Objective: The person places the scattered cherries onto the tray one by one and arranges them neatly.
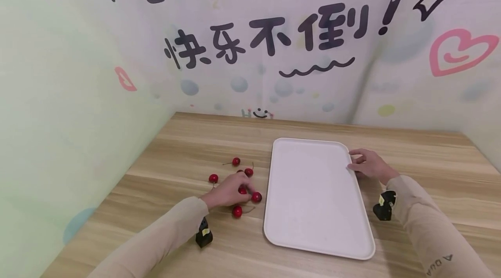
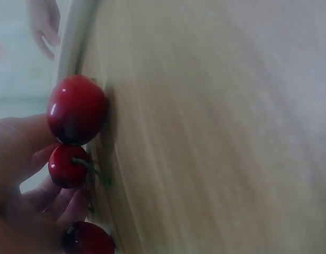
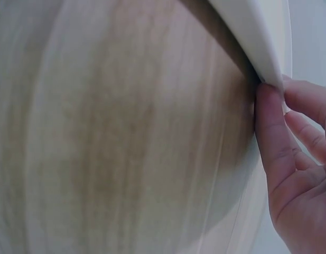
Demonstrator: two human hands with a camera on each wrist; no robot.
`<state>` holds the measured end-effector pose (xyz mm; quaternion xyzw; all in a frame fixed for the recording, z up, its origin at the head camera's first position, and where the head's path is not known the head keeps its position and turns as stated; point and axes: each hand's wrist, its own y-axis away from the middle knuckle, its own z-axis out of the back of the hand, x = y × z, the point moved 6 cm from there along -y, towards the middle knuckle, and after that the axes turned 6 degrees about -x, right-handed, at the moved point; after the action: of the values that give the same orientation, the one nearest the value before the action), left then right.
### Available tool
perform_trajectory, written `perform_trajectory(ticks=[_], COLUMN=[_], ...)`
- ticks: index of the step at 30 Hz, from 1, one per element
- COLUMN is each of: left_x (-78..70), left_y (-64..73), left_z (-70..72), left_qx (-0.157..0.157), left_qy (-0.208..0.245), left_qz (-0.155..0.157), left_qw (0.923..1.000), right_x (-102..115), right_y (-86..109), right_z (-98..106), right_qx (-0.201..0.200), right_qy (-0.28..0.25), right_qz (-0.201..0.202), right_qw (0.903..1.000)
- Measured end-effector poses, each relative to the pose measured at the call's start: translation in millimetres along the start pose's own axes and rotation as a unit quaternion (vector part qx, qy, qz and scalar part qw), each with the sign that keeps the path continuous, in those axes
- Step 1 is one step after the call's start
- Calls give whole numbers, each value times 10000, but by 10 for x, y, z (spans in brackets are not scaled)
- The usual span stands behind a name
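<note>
My left hand (image 1: 231, 189) reaches down among several red cherries left of the white tray. Thumb and index fingertip meet at a dark red cherry (image 1: 256, 197) close to the tray's left edge. A smaller cherry (image 2: 67, 165) with a green stem shows just beside it, in the bend of the fingers. Another cherry (image 1: 237, 211) lies below this hand, its stem pointing right. Over on the right side, my right hand (image 1: 369, 165) pinches the rim of the tray (image 1: 317, 195). In the right wrist view its thumb (image 3: 273, 127) presses against the rim's outside.
More cherries lie around the left hand: one at the back (image 1: 236, 161), one at the left (image 1: 213, 178). The wooden table (image 1: 195, 139) meets a printed wall cloth (image 1: 250, 91) behind the tray. Black wrist cameras hang below both sleeves.
</note>
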<state>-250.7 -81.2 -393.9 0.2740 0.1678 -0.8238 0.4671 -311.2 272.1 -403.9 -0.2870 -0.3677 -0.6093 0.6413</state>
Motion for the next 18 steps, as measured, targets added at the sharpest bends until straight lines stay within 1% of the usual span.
perform_trajectory(ticks=[6, 18], left_x=[-15, -42], left_y=[-6, -27], left_z=[21, 47], left_qx=[-116, -78], left_qy=[-42, 2], left_qz=[-50, -136], left_qw=[9999, 9999], right_x=[3, -30], right_y=[4, -7], right_z=[3, 4], right_qx=[34, 85], right_qy=[65, -111], right_qz=[62, 24], right_qw=[10000, 9999])
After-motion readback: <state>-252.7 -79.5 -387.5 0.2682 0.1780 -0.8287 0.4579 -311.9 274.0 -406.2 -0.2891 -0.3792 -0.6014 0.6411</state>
